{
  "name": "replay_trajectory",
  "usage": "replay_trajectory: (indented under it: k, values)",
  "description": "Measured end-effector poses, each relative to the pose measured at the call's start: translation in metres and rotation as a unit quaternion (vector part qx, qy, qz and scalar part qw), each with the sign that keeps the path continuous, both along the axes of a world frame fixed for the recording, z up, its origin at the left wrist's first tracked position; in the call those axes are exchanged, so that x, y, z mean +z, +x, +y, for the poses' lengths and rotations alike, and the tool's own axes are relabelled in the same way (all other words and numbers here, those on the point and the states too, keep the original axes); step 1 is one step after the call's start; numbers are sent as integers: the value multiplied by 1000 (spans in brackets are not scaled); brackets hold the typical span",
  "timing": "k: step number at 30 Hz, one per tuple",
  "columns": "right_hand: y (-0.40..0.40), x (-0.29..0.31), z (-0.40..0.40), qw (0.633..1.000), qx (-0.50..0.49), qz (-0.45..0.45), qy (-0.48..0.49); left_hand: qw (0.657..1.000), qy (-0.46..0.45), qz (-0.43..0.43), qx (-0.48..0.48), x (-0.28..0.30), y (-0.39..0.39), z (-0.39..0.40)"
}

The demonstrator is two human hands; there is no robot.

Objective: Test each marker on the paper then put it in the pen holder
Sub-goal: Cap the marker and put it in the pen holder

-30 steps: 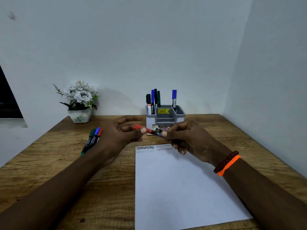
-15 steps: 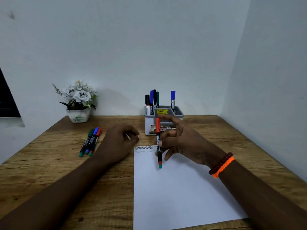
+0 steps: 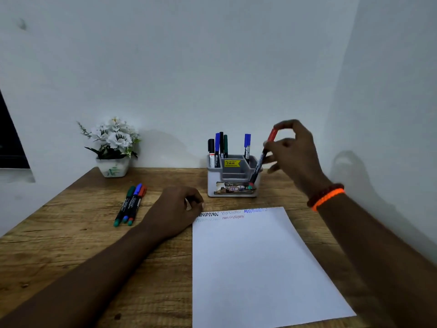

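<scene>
My right hand (image 3: 293,152) pinches a red-capped marker (image 3: 261,159) near its cap, holding it tilted in front of the right side of the grey pen holder (image 3: 233,185), its lower end at the holder's front right corner. Several markers stand in the holder. My left hand (image 3: 177,209) rests on the table with curled fingers holding nothing, touching the top left corner of the white paper (image 3: 255,263). Zigzag test marks (image 3: 233,215) run along the paper's top edge. Three capped markers (image 3: 131,204) lie side by side to the left of that hand.
A white pot of white flowers (image 3: 113,147) stands at the back left of the wooden table (image 3: 71,245). White walls close in behind and on the right.
My right hand has lifted the red-capped marker off the paper and carried it up and right to the pen holder. The left hand stayed by the paper's corner.
</scene>
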State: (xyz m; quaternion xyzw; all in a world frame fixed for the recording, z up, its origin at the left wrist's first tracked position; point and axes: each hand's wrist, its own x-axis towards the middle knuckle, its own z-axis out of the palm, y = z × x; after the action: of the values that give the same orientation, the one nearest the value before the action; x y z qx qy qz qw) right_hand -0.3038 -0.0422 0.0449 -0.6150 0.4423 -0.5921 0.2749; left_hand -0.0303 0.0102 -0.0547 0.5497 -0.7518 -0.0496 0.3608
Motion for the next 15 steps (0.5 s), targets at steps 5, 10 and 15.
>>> replay_trajectory:
  k: [5, 10, 15]
  values:
    - [-2, 38, -38, 990, -87, 69, -91, 1000, 7, -1, 0, -1, 0, -2]
    - [9, 28, -74, 975, -133, 137, -116, 1000, 12, 1, -1, -2, 1, -3]
    - [15, 5, -92, 969, -110, 201, -96, 1000, 15, 2, -1, -3, 2, -4]
